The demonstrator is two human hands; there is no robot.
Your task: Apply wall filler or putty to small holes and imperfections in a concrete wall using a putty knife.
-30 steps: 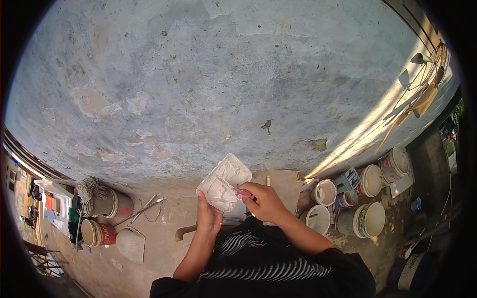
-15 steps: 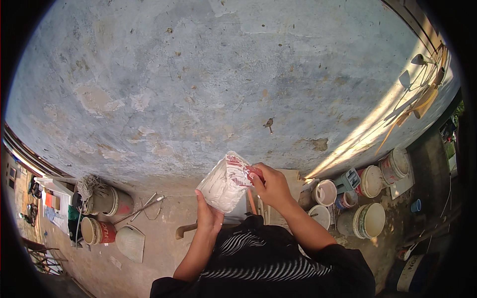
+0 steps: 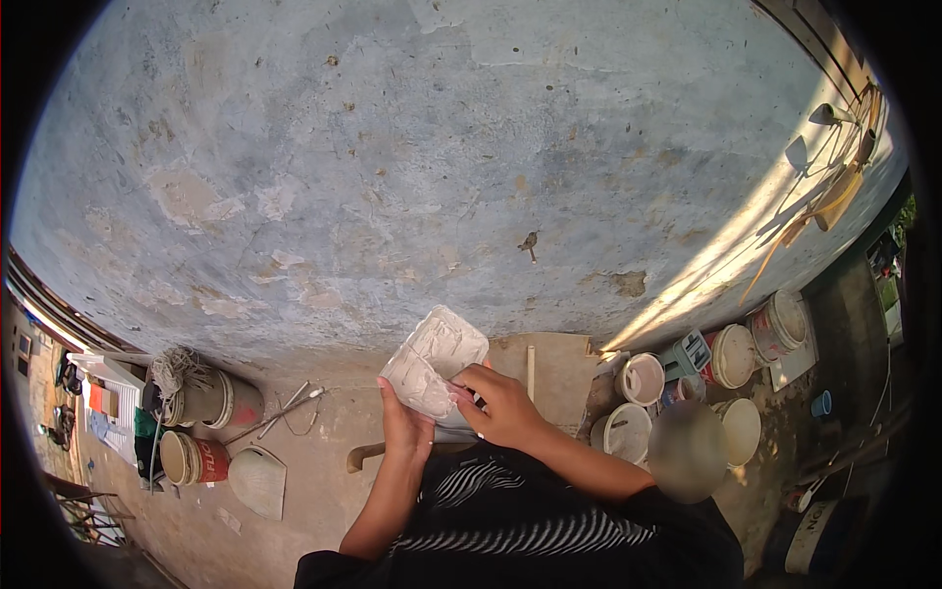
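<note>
My left hand point(image 3: 404, 424) supports a shallow rectangular tray point(image 3: 467, 324) at its near left side, thumb up along the rim. Whitish, creamy paste point(image 3: 420, 365) covers the inside of the tray. My right hand point(image 3: 502, 404) is closed around a red scraper point(image 3: 457, 387), whose smeared edge sits in the paste at the tray's near right. My fingers hide most of that scraper. Beyond the tray rises a patchy blue-grey wall point(image 3: 392, 177), with peeled spots and a small fitting point(image 3: 529, 245) sticking out.
Several buckets stand right, among them a white-rimmed pail point(image 3: 643, 380) and an open tub point(image 3: 626, 432); a blurred round patch covers part of them. At left are a red bucket point(image 3: 201, 459), a grey bucket point(image 3: 235, 401), a mop head point(image 3: 182, 371) and a pale curved piece point(image 3: 257, 481).
My right hand has moved down and left, bringing the scraper from the tray's far right side into the paste near me. The tray has turned and tilted slightly; my left hand still holds it.
</note>
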